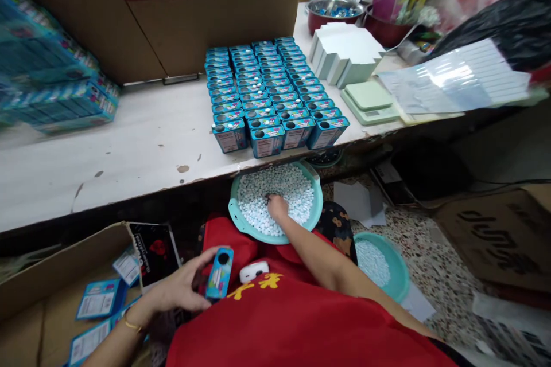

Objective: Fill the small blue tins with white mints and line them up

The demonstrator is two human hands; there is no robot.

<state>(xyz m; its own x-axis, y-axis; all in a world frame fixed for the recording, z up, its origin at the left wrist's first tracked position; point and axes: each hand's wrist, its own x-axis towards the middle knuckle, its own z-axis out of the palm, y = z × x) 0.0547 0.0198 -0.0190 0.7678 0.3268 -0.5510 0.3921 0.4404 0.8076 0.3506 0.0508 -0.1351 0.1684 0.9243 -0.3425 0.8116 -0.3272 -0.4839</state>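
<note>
My left hand point(189, 282) grips a small blue box point(220, 273) with a round dark opening in its top face, holding it upright above my lap. My right hand point(278, 206) reaches into a turquoise basin point(318, 206) on my lap, filled with small white pellets point(253, 183). Its fingers are closed, with something small and dark at their tips that I cannot make out. A small white case point(253, 271) lies on my red apron point(275, 327), to the right of the blue box.
Rows of blue boxes point(267, 140) stand on the white table point(142, 160) near its front edge. Beside them are stacked white cartons point(340, 51) and a pale green scale point(371, 103). A cardboard box point(26, 309) stands at lower left, another turquoise basin point(402, 269) at right.
</note>
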